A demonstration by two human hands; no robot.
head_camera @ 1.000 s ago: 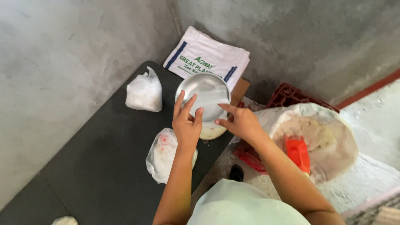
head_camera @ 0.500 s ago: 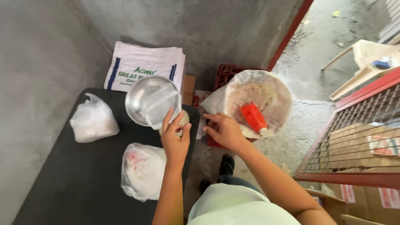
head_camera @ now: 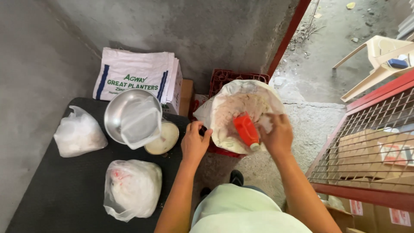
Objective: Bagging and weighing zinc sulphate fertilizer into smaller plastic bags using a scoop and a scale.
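An open white sack [head_camera: 224, 101] of pale powdery feed stands on a red crate [head_camera: 235, 77], right of a black table [head_camera: 64, 194]. A red scoop [head_camera: 245, 128] lies in the sack. My left hand [head_camera: 195, 144] curls over the sack's near-left rim. My right hand [head_camera: 276, 136] is inside the sack's right side, against the scoop's handle end; whether it grips the scoop is hidden. On the table a metal bowl [head_camera: 115, 113] holds an empty clear plastic bag [head_camera: 140, 123] and sits over a round cream scale [head_camera: 166, 139].
Two filled, tied plastic bags [head_camera: 77, 134] [head_camera: 131, 189] lie on the table. Folded white woven sacks [head_camera: 133, 77] lean against the concrete wall on a cardboard box [head_camera: 185, 97]. A red mesh gate [head_camera: 366, 142] stands at right, with a plastic chair [head_camera: 379, 56] beyond.
Both hands left the metal bowl and moved right to the sack. The left hand took the sack's rim and the right reached the scoop. The view swung right.
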